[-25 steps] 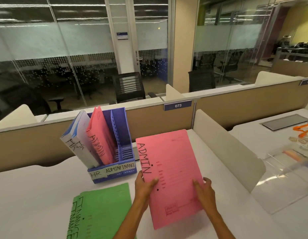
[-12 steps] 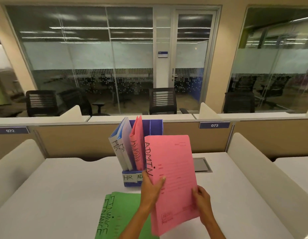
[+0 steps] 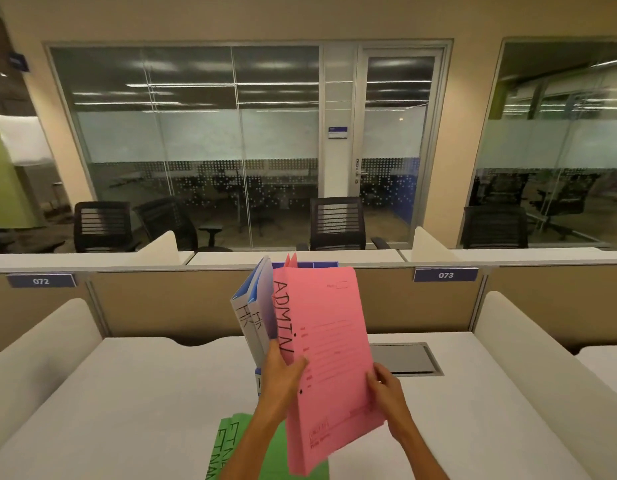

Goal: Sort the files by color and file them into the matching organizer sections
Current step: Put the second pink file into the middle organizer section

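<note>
A pink file (image 3: 329,355) marked ADMIN stands upright in front of me, held in both hands. My left hand (image 3: 283,372) grips its left edge with the thumb across the front. My right hand (image 3: 385,389) holds its lower right edge. Right behind it stands the blue organizer (image 3: 321,264), mostly hidden, with white-blue HR files (image 3: 253,313) in its left section and the tips of other pink files (image 3: 290,260) in the middle. Green FINANCE files (image 3: 231,445) lie flat on the desk under my left forearm.
The white desk (image 3: 127,410) has padded dividers on the left (image 3: 40,351) and right (image 3: 542,358), a tan partition (image 3: 168,303) behind, and a grey cable hatch (image 3: 404,358) right of the organizer. Office chairs and glass walls lie beyond.
The pink ADMIN file has been lifted upright and moved forward up to the organizer, now covering most of it. My view has swung left and centred on the organizer.
</note>
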The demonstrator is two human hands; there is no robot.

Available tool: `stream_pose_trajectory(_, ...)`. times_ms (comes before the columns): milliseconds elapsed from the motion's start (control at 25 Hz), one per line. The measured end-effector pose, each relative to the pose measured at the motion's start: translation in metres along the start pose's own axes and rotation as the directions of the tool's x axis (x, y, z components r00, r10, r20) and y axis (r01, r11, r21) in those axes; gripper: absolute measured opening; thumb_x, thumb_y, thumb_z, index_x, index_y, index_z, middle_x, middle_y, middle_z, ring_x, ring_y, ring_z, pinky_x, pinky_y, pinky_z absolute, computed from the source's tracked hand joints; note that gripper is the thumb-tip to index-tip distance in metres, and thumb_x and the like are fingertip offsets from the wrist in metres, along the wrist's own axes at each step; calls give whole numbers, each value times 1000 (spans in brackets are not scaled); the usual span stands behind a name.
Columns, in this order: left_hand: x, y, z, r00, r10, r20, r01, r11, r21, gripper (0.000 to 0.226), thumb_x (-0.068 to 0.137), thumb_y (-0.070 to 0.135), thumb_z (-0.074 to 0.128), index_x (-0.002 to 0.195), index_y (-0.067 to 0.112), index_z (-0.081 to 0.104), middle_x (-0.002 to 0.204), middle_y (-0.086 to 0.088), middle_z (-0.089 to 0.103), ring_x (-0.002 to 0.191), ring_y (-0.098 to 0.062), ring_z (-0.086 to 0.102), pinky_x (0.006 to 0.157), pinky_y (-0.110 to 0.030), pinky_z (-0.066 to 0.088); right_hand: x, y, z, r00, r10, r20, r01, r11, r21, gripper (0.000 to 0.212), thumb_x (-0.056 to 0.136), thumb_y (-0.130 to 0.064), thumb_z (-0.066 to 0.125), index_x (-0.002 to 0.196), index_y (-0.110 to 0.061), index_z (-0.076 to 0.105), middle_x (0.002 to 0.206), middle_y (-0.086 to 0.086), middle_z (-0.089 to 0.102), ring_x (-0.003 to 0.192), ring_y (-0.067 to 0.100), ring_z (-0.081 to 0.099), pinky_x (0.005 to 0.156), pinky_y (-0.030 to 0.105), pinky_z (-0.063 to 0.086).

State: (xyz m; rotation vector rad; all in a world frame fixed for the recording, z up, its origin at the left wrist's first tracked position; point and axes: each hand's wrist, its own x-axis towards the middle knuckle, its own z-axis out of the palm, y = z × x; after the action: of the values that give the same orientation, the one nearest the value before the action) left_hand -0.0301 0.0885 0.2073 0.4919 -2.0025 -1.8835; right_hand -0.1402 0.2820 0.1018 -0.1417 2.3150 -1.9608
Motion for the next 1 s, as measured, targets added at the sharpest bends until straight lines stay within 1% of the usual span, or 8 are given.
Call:
stream_pose_trajectory(120, -3, 12, 2, 976, 104, -190, -89, 992, 86, 34, 89, 7, 60, 115, 22, 44, 113, -3, 65, 92, -17, 65, 72, -29, 56, 11, -6, 15, 999, -50, -1, 48, 964, -261, 34, 100, -23, 50, 133, -15, 55, 133, 4, 59, 116, 19, 56, 97, 33, 47)
stream_pose_trajectory(280, 5, 26, 15, 906, 196, -375, -165, 980, 112, 39, 92, 2, 54, 124, 11, 34, 128, -12, 57, 106, -32, 61, 92, -47, 56, 20, -5, 41, 976, -182, 119, 217, 775, -593, 49, 98, -26, 54, 144, -15, 41, 148, 3, 45, 135, 19, 42, 111, 32, 35)
stream_pose_trajectory(400, 25, 31, 30, 861, 250, -443, -231, 968, 97, 39, 94, 1, 53, 126, 10, 31, 132, -16, 52, 111, -30, 58, 89, -43, 59, 26, 2, 60, 951, -206, 228, 308, 620, -722, 63, 96, -35, 55, 150, -20, 28, 159, 1, 26, 146, 20, 25, 120, 34, 23)
stream_pose_trajectory(520, 52, 29, 45, 806, 341, -483, -319, 939, 131, 36, 94, 2, 54, 122, 10, 33, 125, -12, 54, 103, -20, 56, 70, -10, 54, 34, 11, 75, 932, -191, 308, 363, 496, -789, 73, 95, -47, 50, 153, -21, 15, 164, 3, 9, 151, 23, 7, 122, 37, 9)
stream_pose_trajectory(680, 86, 11, 54, 779, 413, -472, -375, 910, 178, 35, 95, 6, 55, 114, 21, 30, 121, -8, 54, 105, -24, 57, 75, -23, 57, 46, 32, 87, 919, -193, 343, 393, 417, -820, 82, 93, -62, 40, 155, -19, 8, 164, 4, 4, 151, 24, -2, 121, 36, -4)
stream_pose_trajectory(800, 108, -7, 57, 776, 418, -472, -366, 909, 201, 35, 94, 7, 56, 114, 22, 30, 123, -12, 53, 106, -25, 55, 78, -34, 60, 50, 50, 89, 891, -287, 350, 443, 392, -806, 87, 87, -69, 43, 153, -18, 20, 162, 7, 17, 150, 29, 12, 110, 25, -29)
stream_pose_trajectory(880, 119, -18, 58, 765, 439, -471, -389, 898, 206, 36, 93, 8, 57, 114, 22, 31, 122, -11, 53, 106, -24, 54, 76, -28, 58, 49, 51, 88, 901, -225, 372, 431, 354, -830, 90, 70, -78, 58, 139, -20, 51, 145, 5, 50, 143, 22, 35, 112, 25, -28)
stream_pose_trajectory(1000, 136, -32, 60, 757, 455, -468, -390, 890, 234, 35, 92, 10, 60, 112, 22, 33, 113, 4, 52, 98, -14, 52, 70, -20, 50, 49, 54, 94, 932, -166, 322, 362, 384, -849, 79, 76, -80, 46, 126, -22, 65, 131, 0, 64, 150, 13, -9, 116, 30, -5)
